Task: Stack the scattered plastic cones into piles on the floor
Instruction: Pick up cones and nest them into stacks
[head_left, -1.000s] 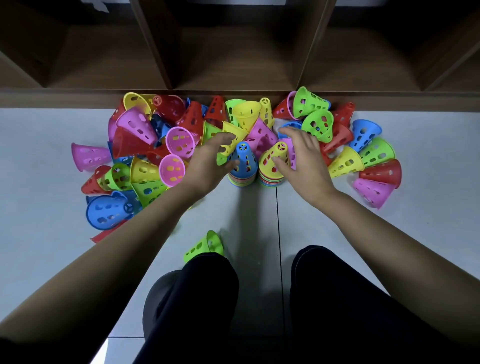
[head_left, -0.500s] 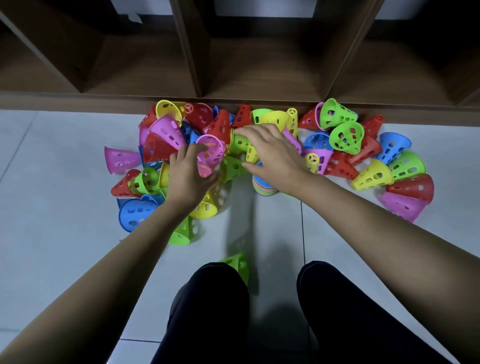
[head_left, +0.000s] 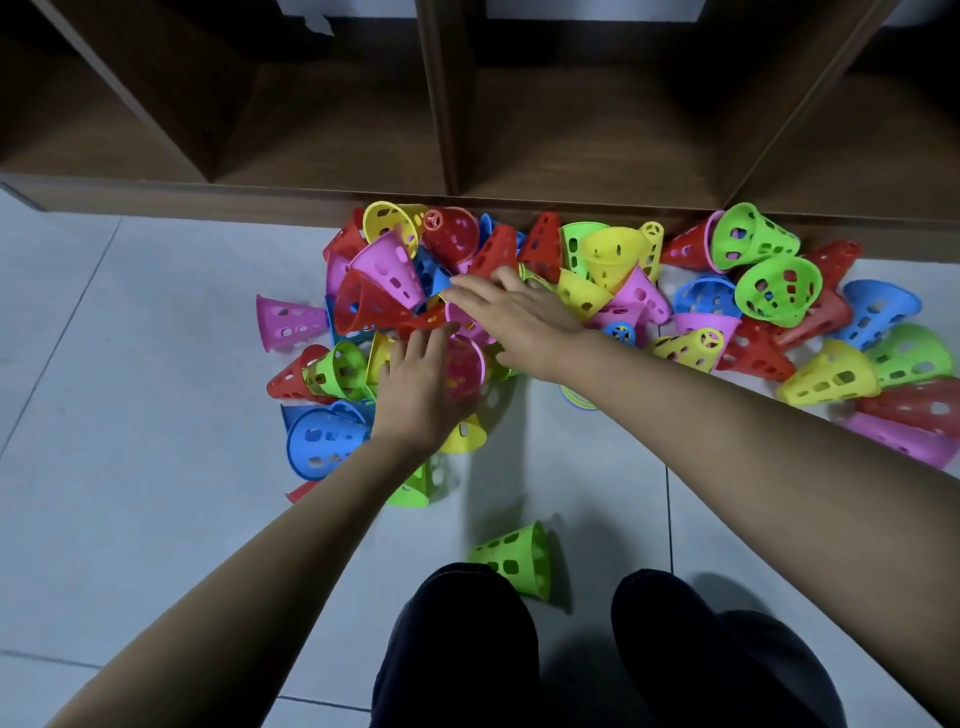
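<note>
Several perforated plastic cones in red, yellow, pink, green and blue lie heaped on the floor against a shelf. My left hand grips a pink cone at the left of the heap. My right hand stretches leftward over the heap, fingers flat and apart, fingertips above another pink cone. A small stack with a blue cone on top is mostly hidden under my right forearm; its base peeks out below the arm. One green cone lies alone near my knees.
A dark wooden shelf unit with open compartments runs along the back, its base edge touching the heap. Grey floor tiles spread to the left and front. My knees in dark trousers are at the bottom.
My right hand has swept from the stacks leftward across the heap. My left hand took up a pink cone and holds it a little lower. The camera came closer.
</note>
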